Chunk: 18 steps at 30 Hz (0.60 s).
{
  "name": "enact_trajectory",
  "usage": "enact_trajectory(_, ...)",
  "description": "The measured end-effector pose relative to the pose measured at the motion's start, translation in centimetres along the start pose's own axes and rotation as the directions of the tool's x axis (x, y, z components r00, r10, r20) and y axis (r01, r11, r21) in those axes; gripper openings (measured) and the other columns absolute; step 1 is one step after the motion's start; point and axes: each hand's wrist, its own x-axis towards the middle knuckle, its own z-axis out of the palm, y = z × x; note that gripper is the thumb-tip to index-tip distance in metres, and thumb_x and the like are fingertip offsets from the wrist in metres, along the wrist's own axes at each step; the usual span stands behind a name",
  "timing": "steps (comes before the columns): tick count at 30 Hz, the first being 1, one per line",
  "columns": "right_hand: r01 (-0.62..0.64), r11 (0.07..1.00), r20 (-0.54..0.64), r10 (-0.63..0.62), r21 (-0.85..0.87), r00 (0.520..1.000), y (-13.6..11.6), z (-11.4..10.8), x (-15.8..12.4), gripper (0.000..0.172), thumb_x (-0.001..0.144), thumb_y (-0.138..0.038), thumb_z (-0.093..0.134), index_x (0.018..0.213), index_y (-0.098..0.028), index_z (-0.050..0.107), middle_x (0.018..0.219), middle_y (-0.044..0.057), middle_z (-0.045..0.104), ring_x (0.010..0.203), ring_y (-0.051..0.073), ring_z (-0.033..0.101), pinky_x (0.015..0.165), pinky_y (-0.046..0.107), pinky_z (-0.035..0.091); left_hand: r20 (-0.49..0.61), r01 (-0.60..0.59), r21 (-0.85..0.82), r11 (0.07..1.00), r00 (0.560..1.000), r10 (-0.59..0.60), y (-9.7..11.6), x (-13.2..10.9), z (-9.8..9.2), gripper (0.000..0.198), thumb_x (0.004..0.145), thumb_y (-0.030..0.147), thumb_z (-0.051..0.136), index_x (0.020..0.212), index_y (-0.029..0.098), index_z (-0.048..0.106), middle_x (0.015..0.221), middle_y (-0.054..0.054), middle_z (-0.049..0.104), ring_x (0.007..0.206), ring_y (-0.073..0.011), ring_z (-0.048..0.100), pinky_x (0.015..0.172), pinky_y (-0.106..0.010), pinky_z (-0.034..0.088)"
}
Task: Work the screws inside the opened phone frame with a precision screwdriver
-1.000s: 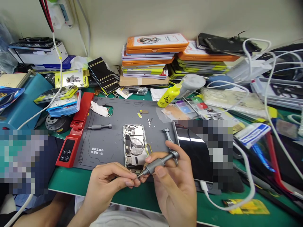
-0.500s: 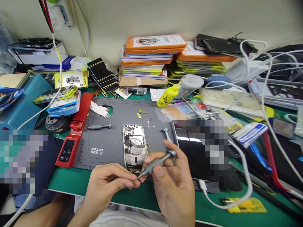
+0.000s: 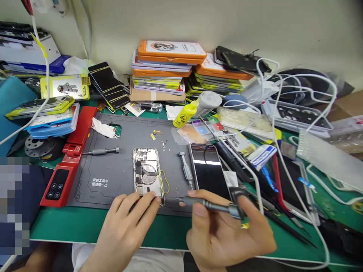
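An opened smartphone (image 3: 149,173) lies on the grey work mat (image 3: 113,170), its inner parts bare. My left hand (image 3: 130,223) rests over the phone's lower end, fingers stretched out and covering that edge. To its right, my right hand (image 3: 229,230) is closed around a grey precision screwdriver (image 3: 210,205), held nearly level with the thin tip pointing left, apart from the phone. A yellow loop (image 3: 164,182) lies along the phone's right side. Several tiny metal pieces (image 3: 163,144) sit above it on the mat.
Another grey screwdriver (image 3: 102,151) lies left on the mat, and one more (image 3: 185,170) lies beside a dark-screened phone (image 3: 210,166). A red device (image 3: 59,183) borders the mat. Orange boxes (image 3: 170,56) and a yellow bottle (image 3: 185,113) stand behind. White cables (image 3: 276,132) cross the right side.
My left hand has left the screwdriver's tip and come down on the phone's lower end. My right hand has moved right with the screwdriver, now more level. The view has shifted right.
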Motion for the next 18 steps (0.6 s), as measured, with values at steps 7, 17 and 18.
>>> enact_trajectory(7,0.003,0.999,0.104,0.001,-0.038,0.995,0.3,0.0,-0.6,0.067,0.093,0.002,0.072,0.152,-0.029,0.062,0.105,0.008,0.080,0.086,0.023,0.082,0.066,0.039,0.074,0.020,0.015,-0.024,1.000,1.000,-0.014,0.1,0.3,-0.1,0.032,0.119,0.013,0.049,0.131,0.010,0.078,0.133,-0.012,0.082,0.114,-0.0277,0.064,0.102,-0.042,0.044)
enact_trajectory(17,-0.016,0.998,0.237,0.028,-0.053,0.971,0.8,-0.3,-1.2,0.068,0.096,0.001,0.069,0.155,-0.031,0.062,0.107,0.007,0.081,0.091,0.024,0.083,0.076,0.043,0.075,0.019,-0.033,0.084,0.996,0.999,0.032,0.3,0.9,-0.5,0.045,0.119,0.011,0.037,0.127,0.013,0.081,0.124,-0.012,0.082,0.113,-0.0253,0.065,0.102,-0.040,0.044)
enact_trajectory(18,-0.003,0.998,0.241,0.019,-0.068,0.970,0.9,-0.4,-1.2,0.067,0.096,0.001,0.069,0.155,-0.031,0.063,0.108,0.007,0.082,0.092,0.024,0.083,0.076,0.043,0.076,0.012,-0.029,0.087,0.996,1.000,0.028,0.3,0.8,-0.4,0.045,0.118,0.011,0.037,0.127,0.013,0.081,0.123,-0.012,0.082,0.113,-0.0255,0.065,0.102,-0.040,0.044)
